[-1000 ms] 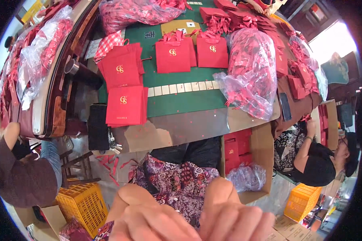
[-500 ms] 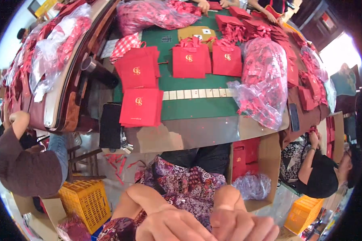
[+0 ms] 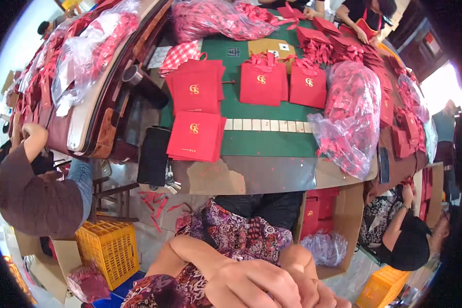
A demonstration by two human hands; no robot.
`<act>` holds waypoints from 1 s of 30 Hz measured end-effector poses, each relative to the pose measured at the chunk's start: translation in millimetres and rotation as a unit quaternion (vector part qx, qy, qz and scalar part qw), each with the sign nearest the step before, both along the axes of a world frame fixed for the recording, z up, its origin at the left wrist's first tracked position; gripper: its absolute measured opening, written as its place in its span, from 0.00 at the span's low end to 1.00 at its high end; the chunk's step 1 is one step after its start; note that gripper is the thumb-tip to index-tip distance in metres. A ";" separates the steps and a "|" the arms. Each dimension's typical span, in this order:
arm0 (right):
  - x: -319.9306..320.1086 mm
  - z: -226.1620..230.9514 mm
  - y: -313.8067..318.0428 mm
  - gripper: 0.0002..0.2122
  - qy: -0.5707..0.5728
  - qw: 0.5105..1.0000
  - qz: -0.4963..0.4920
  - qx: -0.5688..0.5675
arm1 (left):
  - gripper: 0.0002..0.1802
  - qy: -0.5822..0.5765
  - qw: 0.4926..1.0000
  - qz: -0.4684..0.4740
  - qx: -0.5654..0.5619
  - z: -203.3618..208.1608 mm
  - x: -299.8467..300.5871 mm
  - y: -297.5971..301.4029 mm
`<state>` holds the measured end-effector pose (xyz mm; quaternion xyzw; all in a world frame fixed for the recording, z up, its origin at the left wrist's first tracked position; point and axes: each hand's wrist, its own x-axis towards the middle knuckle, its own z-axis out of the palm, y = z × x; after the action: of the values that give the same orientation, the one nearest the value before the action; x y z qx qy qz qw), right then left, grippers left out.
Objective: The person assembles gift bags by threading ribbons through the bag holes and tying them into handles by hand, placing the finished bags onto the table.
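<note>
My left hand (image 3: 254,283) and my right hand (image 3: 313,293) are raised close together at the lower edge, over my patterned clothing (image 3: 226,226). Both have curled fingers. The left hand partly covers the right, and whatever the fingers pinch, if anything, is hidden. Beyond them on the table lie stacks of flat red paper bags (image 3: 194,136), and another red bag stack (image 3: 196,87) overlaps behind. Two more piles with red ribbons, a middle bag pile (image 3: 262,84) and a right bag pile (image 3: 308,90), rest on the green mat (image 3: 267,145).
A clear plastic sack of red ribbons (image 3: 351,113) lies at the table's right. A black pouch with keys (image 3: 154,156) and a dark tumbler (image 3: 143,87) are at left. An open carton (image 3: 346,220) stands right of my lap, a yellow crate (image 3: 108,251) left. Co-workers sit around.
The whole view has shifted, so the table appears farther right. My left hand has moved right and now overlaps my right hand. The bag stacks stay in place.
</note>
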<state>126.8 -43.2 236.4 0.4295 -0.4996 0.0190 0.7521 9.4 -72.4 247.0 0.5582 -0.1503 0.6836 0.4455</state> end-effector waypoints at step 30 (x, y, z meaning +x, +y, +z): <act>-52.8 -209.0 31.2 0.20 -0.506 0.493 -0.346 -0.618 | 0.09 0.463 0.550 0.558 -0.414 -210.2 -145.6 -11.0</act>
<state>74.1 -11.9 27.4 -0.4351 -0.7633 0.2753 0.3902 -136.3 -83.3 36.7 0.5229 0.7187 0.4279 0.1643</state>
